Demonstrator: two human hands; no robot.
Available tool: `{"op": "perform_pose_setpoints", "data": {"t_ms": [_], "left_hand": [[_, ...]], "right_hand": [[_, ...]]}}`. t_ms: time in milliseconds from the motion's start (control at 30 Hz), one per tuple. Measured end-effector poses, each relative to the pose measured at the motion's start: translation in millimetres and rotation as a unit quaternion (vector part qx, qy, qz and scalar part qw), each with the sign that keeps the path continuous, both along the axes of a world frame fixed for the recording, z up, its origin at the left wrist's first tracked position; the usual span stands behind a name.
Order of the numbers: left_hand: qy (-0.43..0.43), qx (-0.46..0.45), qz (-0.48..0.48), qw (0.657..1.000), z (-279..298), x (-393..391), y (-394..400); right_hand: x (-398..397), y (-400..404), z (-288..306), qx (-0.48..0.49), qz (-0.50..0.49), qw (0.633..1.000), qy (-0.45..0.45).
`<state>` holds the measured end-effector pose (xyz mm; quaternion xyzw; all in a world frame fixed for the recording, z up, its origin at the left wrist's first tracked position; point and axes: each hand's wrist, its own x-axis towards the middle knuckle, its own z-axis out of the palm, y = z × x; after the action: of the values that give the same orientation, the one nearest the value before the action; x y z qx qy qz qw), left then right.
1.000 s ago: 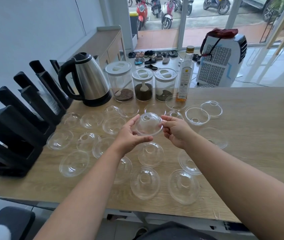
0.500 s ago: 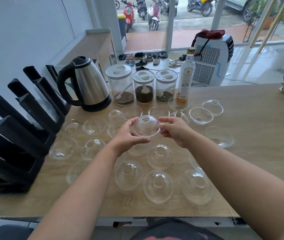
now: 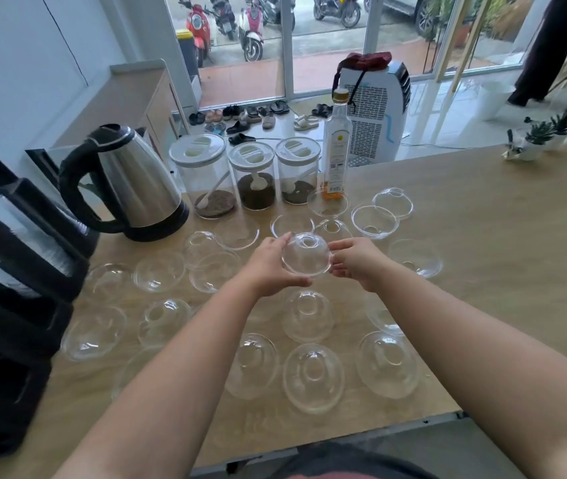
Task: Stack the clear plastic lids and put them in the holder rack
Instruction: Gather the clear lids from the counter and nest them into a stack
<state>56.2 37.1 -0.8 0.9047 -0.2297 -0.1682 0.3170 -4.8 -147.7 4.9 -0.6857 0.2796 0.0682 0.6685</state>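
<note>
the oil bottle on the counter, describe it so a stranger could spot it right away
Start at the steel kettle at the counter's far left, then follow the three white-lidded jars rightward. Just past the last stands the oil bottle: tall, slim, clear, gold-capped, taller than every jar.

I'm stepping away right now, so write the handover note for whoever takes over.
Left hand and right hand both grip one dome lid, dome up, held above the table.
The other clear lids lie scattered singly across the table, some dome up, some inverted.
The black holder rack stands at the left edge; its contents cannot be made out.
Done: one lid picked up; whether it is a stack is unclear.
Left: gather and nest the loose lids, then slot the stack into the rack.
</note>
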Motion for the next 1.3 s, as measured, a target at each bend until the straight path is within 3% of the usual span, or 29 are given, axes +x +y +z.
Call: {"op": "perform_pose_setpoints", "data": {"t_ms": [233, 333, 500, 700, 867, 1133, 1300], "left_hand": [[0.015, -0.015, -0.034, 0.999, -8.0, -38.5, 31.5], [0.009, -0.016, -0.022, 1.000, -16.1, -52.6, 30.8], [0.000, 0.000, -0.001, 1.000, -28.1, -64.1, 27.0], [-0.036, 0.060, 0.015, 0.997, -40.1, -72.3, 20.2], [-0.053, 0.069, 0.025, 0.996, -41.2, -65.8, 14.0], [-0.077, 0.082, 0.005, 0.994, -39.0, -63.9, 14.0], [-0.142, 0.057, 0.018, 0.988, -24.2, -61.6, 32.8]], "right_hand": [[-29.8, -4.9, 5.3, -0.031, 0.096, 0.994, 0.046], [-34.2, 1.2, 2.9, -0.089, 0.122, 0.985, 0.079], [-32.3, 7.8, -1.4, -0.201, 0.151, 0.961, 0.116], [-32.9, 13.3, -4.8, -0.229, 0.149, 0.954, 0.126], [-33.3, 13.0, -6.2, -0.321, 0.172, 0.930, 0.052], [-30.4, 12.7, -13.6, -0.326, 0.203, 0.923, -0.024], [-35.3, -1.2, -10.5, -0.309, 0.185, 0.931, -0.056]]}}
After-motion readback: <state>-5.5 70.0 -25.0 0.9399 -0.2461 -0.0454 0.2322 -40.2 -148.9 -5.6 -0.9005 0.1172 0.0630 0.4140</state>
